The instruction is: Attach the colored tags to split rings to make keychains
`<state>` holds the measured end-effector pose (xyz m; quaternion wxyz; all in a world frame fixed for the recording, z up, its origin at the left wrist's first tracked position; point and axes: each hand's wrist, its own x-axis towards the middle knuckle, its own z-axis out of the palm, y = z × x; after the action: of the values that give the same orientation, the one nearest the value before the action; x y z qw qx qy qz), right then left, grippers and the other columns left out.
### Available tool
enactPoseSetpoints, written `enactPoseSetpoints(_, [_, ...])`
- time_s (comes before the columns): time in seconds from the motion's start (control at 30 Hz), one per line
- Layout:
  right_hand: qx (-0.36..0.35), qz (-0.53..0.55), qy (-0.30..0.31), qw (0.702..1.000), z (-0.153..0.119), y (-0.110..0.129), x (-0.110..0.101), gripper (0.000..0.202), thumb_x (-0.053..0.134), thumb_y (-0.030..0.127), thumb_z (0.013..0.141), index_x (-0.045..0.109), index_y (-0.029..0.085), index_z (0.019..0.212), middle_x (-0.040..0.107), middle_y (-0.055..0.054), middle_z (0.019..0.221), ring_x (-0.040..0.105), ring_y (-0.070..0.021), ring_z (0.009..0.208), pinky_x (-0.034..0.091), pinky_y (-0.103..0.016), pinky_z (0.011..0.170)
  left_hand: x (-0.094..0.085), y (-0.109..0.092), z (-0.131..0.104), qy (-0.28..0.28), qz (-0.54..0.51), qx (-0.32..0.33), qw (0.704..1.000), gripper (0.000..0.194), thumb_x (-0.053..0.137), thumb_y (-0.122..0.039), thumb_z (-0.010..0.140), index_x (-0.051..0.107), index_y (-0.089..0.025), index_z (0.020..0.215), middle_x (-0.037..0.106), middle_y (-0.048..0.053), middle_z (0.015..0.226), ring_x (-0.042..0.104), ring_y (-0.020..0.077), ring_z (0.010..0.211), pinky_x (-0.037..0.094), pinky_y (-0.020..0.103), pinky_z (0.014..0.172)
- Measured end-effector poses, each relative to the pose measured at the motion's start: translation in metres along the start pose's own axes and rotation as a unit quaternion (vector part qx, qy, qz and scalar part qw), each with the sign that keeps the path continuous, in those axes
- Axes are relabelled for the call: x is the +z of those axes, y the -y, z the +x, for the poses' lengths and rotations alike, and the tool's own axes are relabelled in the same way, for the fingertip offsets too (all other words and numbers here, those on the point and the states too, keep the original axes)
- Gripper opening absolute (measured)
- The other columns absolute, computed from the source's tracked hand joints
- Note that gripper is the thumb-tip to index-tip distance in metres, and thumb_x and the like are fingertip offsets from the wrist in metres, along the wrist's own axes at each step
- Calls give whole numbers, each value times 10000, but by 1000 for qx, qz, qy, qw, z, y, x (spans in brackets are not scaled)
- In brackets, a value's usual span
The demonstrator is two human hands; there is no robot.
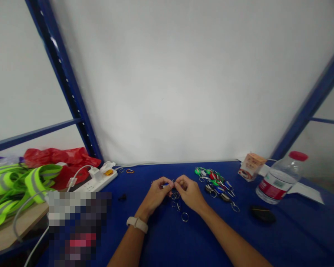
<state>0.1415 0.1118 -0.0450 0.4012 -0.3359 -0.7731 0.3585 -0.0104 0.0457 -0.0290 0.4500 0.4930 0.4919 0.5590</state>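
Note:
My left hand (159, 191), with a pale band on its wrist, is closed in a pinch over the middle of the blue table (167, 244). Fingertip to fingertip with it, my right hand (188, 191) is pinched too. Whatever small piece lies between the fingertips is too small to make out. Just below the hands are several metal rings and small clips, with one larger key ring (185, 217) nearest me. To the right of my right hand lies a pile of keychains (215, 181) in green, red, blue and silver.
A water bottle (277, 181), an orange and white box (251, 167) and a black pouch (262, 214) stand or lie at the right. On the left are a power strip (96, 183), an orange carabiner (130, 171), a small black object (122, 197) and yellow-green straps (36, 181).

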Motion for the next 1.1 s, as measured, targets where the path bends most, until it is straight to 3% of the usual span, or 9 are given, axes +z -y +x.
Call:
enactPoseSetpoints(0.2, [-100,-169,20,980,-1,5,-10,106,550,249,883,642,221,930,646,-8,760,557,-158,673,375,-297,716,0,5,2,27,34,-2,999,360,708,-489,752,668,-134,800,595,-3,577,509,97,509,361,208,519])
enactPoseSetpoints(0.33, [-132,-227,34,964,0,9,-17,103,540,211,876,628,205,822,639,-20,778,569,-172,748,352,-312,763,0,7,2,50,25,-2,998,362,714,-484,750,676,-126,779,596,1,568,516,96,502,377,211,528])
enactPoseSetpoints(0.43, [-96,-206,8,974,1,8,-16,172,544,226,862,584,194,697,622,-20,711,552,-163,679,357,-292,691,0,8,4,39,7,1,999,363,730,-477,739,701,-125,822,636,20,618,542,102,514,402,218,539])
enactPoseSetpoints(0.57, [22,-74,-31,997,4,3,-11,261,585,345,835,561,193,625,580,-4,572,504,-143,544,345,-262,555,0,13,6,9,0,-5,1000,356,747,-446,733,704,-123,875,665,33,656,585,117,546,447,231,571])
enactPoseSetpoints(0.7, [97,94,1,991,6,1,-7,322,643,457,766,576,174,628,590,-8,568,506,-129,529,366,-249,534,2,18,8,22,-20,-5,1000,345,767,-418,712,668,-122,859,666,24,681,608,123,576,485,245,597])
enactPoseSetpoints(0.8, [138,155,30,978,7,1,-5,358,662,493,738,567,168,623,554,12,530,442,-98,469,318,-232,483,2,19,8,21,-11,-1,1000,339,751,-416,726,657,-118,858,672,30,710,611,124,592,491,248,602])
enactPoseSetpoints(0.9, [146,146,35,978,7,1,-5,360,647,496,744,568,167,622,552,14,524,427,-93,455,304,-230,470,2,18,8,19,10,0,1000,336,722,-416,753,661,-116,892,678,40,737,617,126,612,494,250,618])
enactPoseSetpoints(1.1, [42,-30,21,998,3,1,-7,316,569,432,832,622,173,659,633,-20,600,539,-138,556,371,-238,531,2,20,7,29,32,-1,999,316,689,-422,782,638,-113,827,628,12,667,579,103,564,456,223,574])
